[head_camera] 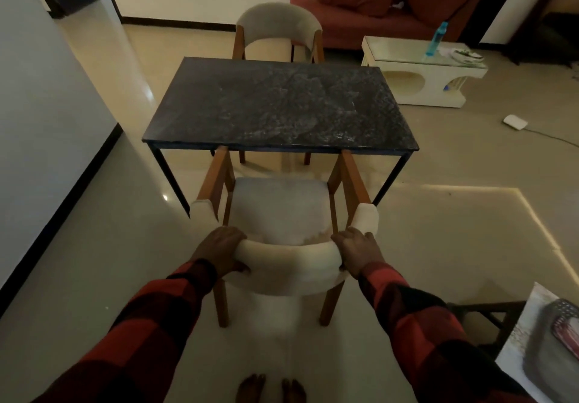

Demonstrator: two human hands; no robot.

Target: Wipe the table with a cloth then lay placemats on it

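A dark speckled stone table (pixel 279 105) on thin black legs stands ahead of me with nothing on its top. A cream-cushioned wooden chair (pixel 282 211) stands at its near end, its front tucked just under the table edge. My left hand (pixel 221 250) grips the left side of the chair's curved backrest. My right hand (pixel 357 252) grips the right side of the same backrest. Both arms wear red-and-black checked sleeves. No cloth is in either hand. Dark and striped flat pieces (pixel 557 340), possibly placemats, lie on a surface at the lower right.
A second chair (pixel 279 31) stands at the table's far end. A white low table (pixel 423 70) with a blue bottle (pixel 437 37) sits to the right, a red sofa (pixel 391 5) behind it. A white device with a cable (pixel 515 121) lies on the floor. A wall runs along the left.
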